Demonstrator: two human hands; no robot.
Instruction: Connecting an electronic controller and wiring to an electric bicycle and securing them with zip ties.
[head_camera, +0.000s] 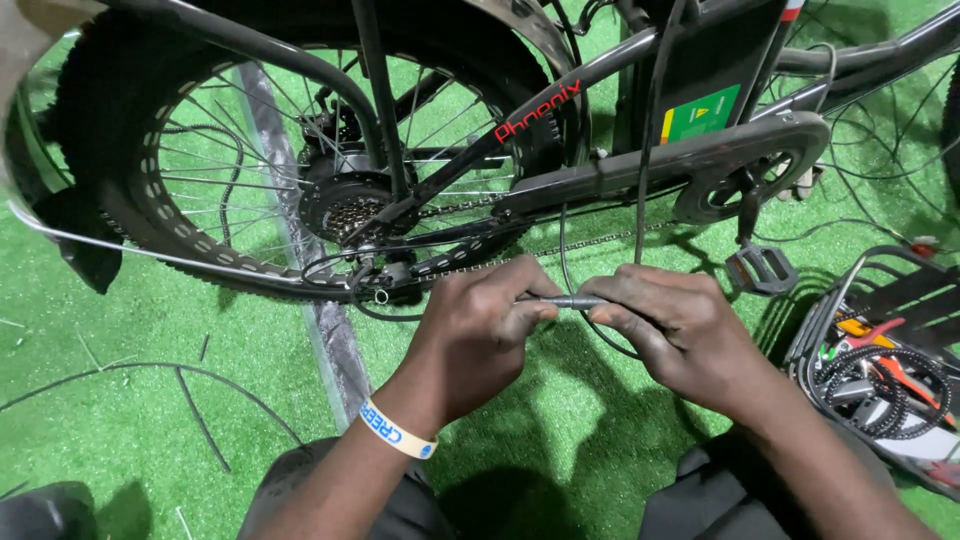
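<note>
Both of my hands meet in the middle of the view over green artificial turf. My left hand (478, 330) and my right hand (668, 325) each pinch one end of a slim grey cable connector (572, 301). Black cables (562, 250) run up from it toward a black bicycle. The bicycle's rear wheel (130, 140) with its hub and sprockets (345, 205) stands just above my left hand. The chain (590, 240) and chain guard (640, 165) pass above my fingers. A pale wristband (395, 432) circles my left wrist.
A black pedal (762, 268) hangs right of my hands. At the far right a black wire basket (885, 370) holds tools and a coiled chain. Loose black cable pieces (200, 415) lie on the turf at the left. A grey strip (330, 340) runs under the wheel.
</note>
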